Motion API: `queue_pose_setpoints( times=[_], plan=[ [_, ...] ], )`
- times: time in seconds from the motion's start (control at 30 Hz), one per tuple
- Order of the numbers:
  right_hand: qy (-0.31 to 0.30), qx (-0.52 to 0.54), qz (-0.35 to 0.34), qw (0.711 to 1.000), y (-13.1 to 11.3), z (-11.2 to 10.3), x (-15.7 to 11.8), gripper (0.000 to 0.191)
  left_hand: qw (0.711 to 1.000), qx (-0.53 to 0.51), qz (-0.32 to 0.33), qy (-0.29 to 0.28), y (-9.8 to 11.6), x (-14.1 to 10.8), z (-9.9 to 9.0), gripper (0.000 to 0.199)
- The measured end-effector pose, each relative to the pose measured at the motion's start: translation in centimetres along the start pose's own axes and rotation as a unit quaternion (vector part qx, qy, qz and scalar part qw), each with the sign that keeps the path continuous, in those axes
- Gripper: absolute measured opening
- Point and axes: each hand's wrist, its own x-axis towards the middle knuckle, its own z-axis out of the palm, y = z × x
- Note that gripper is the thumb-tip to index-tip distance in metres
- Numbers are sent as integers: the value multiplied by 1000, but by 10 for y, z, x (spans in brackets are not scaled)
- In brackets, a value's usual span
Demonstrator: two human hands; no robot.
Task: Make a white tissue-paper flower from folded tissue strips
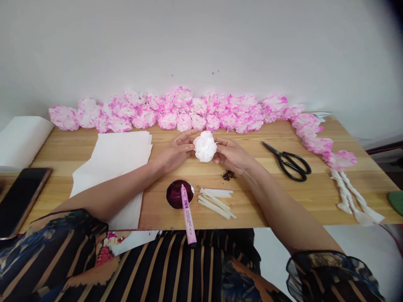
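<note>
A white tissue-paper flower (205,147) is held up over the middle of the table between both hands. My left hand (179,152) pinches its left edge, and my right hand (232,154) grips it from the right. Parts of the fingers are hidden behind the petals. Below the right wrist lies a small heap of dark bits (228,174), too small to name. Nearer to me, a pink marker (188,218) rests across a small dish of dark magenta liquid (174,194). Beside the dish are several pale thin sticks (217,203).
Several pink-tipped paper flowers (168,120) line the wall and the right edge. White paper sheets (121,153), a paper roll (23,140) and a phone (23,201) are on the left. Black scissors (288,161) and twisted white paper strips (355,197) lie on the right.
</note>
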Motion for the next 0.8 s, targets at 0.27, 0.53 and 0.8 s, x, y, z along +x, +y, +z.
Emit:
queue_pose_setpoints(
  times=[0.27, 0.53, 0.8],
  plan=[
    [23, -170, -113, 979, 0, 0, -1, 22, 993, 101, 46, -41, 0, 2, -4, 44],
    [71, -292, -183, 936, 3, -1, 0, 29, 985, 146, 94, -12, 0, 2, -6, 32],
    [-4, -227, -150, 962, -5, 4, -7, 24, 999, 17, 30, 4, 0, 3, -2, 29]
  ],
)
